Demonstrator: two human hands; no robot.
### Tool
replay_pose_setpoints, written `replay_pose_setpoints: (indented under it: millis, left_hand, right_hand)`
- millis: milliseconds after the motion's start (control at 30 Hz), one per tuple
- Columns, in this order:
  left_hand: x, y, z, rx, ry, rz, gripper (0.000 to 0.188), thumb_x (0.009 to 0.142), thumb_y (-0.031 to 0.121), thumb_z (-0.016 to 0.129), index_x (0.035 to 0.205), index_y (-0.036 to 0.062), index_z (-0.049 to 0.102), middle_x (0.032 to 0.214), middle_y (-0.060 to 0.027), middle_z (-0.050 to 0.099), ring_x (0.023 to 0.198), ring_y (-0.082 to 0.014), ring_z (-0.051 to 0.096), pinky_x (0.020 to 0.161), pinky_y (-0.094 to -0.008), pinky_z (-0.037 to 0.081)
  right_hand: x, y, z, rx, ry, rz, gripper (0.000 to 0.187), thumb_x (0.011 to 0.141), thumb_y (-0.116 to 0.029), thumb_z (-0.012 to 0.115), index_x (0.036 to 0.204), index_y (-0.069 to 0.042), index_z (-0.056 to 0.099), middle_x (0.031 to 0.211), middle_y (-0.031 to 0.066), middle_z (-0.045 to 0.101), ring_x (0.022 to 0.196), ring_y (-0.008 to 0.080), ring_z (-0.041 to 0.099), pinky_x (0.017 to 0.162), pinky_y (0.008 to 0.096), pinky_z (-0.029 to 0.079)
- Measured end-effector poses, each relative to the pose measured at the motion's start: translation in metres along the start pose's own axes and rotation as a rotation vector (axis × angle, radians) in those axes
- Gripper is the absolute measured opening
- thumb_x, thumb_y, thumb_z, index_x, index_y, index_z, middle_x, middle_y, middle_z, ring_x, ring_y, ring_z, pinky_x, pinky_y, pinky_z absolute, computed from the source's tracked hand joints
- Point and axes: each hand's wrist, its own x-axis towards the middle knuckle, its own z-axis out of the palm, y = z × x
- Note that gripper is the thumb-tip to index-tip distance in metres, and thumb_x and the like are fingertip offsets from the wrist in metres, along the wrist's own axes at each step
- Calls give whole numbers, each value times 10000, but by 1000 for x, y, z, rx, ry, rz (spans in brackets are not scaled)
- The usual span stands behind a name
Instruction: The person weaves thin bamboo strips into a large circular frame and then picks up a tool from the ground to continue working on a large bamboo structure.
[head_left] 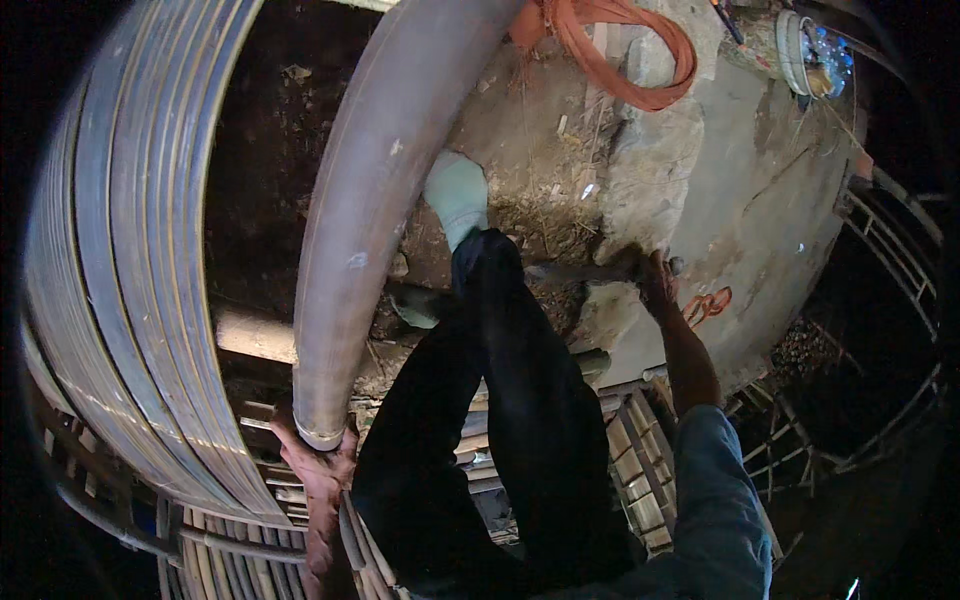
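A thick grey-brown pole point(375, 200), probably bamboo, runs from the top of the view down to the lower left. My left hand point(318, 460) is closed around its near end, fingers and thumb on either side of the rim. On the right, my right hand point(660, 285) is wrapped around the handle of a long dark-bladed knife point(575, 272). Its blade reaches left, toward my trousered knee and shin, and a rounded handle end shows beyond my fist. The exact blade shape is hard to make out in the shadow.
Long ribbed strips point(150, 230) stand in a stack at the left. My sock-covered foot point(457, 190) rests beside the pole. An orange coil point(675, 85) lies on a stone ledge, and a smaller orange cord point(708, 305) lies on a grey slab point(745, 200). A white bucket point(793, 50) stands far right.
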Motion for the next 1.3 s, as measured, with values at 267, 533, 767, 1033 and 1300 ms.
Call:
replay_pose_setpoints:
  millis: [267,533,767,1033,1300]
  left_hand:
    - [-2,1,2,114,-66,-159,1205,686,351,907,1592,-54,223,1229,-344,631,1105,-518,623,976,-540,496]
    - [8,12,6,61,-11,-103,957,659,301,876,1481,55,452,1131,-265,692,998,-478,693,867,-527,568]
    - [12,19,2,184,84,68,943,663,416,877,1437,19,510,1044,-214,687,942,-417,685,819,-523,553]
    - [-27,-27,1,-87,582,28,844,759,404,857,1398,-24,511,1160,-202,625,1048,-366,604,935,-495,480]
    - [-64,-110,-12,19,722,-241,468,837,350,830,1110,34,620,919,-182,632,863,-403,600,772,-488,490]
  right_hand:
    - [-29,35,-102,8,-47,39,471,841,-168,781,1237,-89,538,1256,180,552,1075,422,619,869,543,518]
    - [111,29,-113,-133,123,-19,554,919,-314,723,1390,-106,518,1386,191,573,1136,418,631,915,546,507]
    - [176,-6,-147,-49,43,-187,592,895,-309,771,1402,-108,539,1299,181,622,1137,376,640,886,525,529]
    - [170,-199,-350,749,476,-308,296,960,-144,755,1206,-10,659,1035,81,609,933,206,584,908,379,512]
    - [114,-378,-447,375,738,-830,211,943,-270,773,1038,-83,758,934,85,716,895,254,639,860,395,474]
